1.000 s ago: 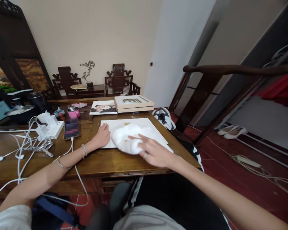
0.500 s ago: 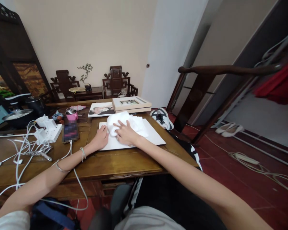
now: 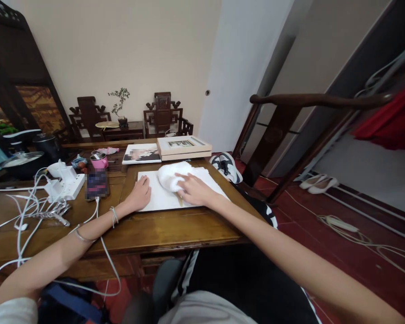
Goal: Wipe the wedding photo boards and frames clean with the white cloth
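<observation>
On the wooden desk (image 3: pixel 175 229) lies a flat white board (image 3: pixel 155 200) with a dark edge. A bunched white cloth (image 3: pixel 168 175) sits on its middle. My right hand (image 3: pixel 193 189) grips the cloth from the right and presses it against the board; part of the cloth is hidden behind the fingers. At the board's left edge, my left hand (image 3: pixel 141 193) lies flat, its fingers stretched out and holding nothing.
A framed picture (image 3: pixel 184 147) and a flat print (image 3: pixel 141 154) lie behind the board. To the left are a phone (image 3: pixel 97 183) on a cable, a power strip (image 3: pixel 67 182), tangled white cables, a pink cup (image 3: pixel 99 159) and a lidded pan (image 3: pixel 22 162). A wooden chair (image 3: pixel 273 139) stands right.
My right hand has slid to the right across the board with the white cloth, leaving more of the board's left part bare. My left hand stays at the board's left edge.
</observation>
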`<action>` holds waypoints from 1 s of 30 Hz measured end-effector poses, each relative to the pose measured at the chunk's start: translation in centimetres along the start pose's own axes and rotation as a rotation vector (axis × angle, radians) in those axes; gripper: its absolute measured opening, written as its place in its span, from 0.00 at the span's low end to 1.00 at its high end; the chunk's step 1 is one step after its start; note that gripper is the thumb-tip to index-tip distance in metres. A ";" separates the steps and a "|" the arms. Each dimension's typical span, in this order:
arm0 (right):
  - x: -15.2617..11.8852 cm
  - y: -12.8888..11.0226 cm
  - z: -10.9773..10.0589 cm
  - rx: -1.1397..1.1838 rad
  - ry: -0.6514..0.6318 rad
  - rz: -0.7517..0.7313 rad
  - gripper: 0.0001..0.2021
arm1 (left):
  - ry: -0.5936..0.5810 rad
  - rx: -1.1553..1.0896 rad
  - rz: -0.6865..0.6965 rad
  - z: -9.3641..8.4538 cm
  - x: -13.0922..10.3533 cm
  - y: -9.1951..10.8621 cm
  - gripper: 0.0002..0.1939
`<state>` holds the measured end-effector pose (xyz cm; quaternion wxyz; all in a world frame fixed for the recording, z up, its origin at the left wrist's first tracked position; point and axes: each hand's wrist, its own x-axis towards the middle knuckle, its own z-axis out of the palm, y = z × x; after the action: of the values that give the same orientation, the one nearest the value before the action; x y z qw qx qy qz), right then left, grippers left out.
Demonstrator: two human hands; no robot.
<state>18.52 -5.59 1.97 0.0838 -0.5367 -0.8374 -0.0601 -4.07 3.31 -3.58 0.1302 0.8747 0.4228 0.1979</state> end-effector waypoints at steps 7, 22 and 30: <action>4.5 -5.5 1.4 -0.002 0.036 0.033 0.17 | 0.205 -0.384 -0.192 -0.8 0.4 0.4 0.23; -0.2 0.3 -1.0 0.110 -0.038 0.161 0.14 | -0.025 0.004 -0.086 -0.3 -0.5 1.2 0.31; 9.9 -2.9 0.7 0.191 -0.006 0.126 0.16 | 0.041 0.065 0.034 -1.1 -0.7 1.5 0.25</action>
<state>11.77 2.16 3.27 0.1357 -0.5782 -0.8041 0.0273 -3.91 1.94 -2.17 0.0897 0.8814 0.4164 0.2040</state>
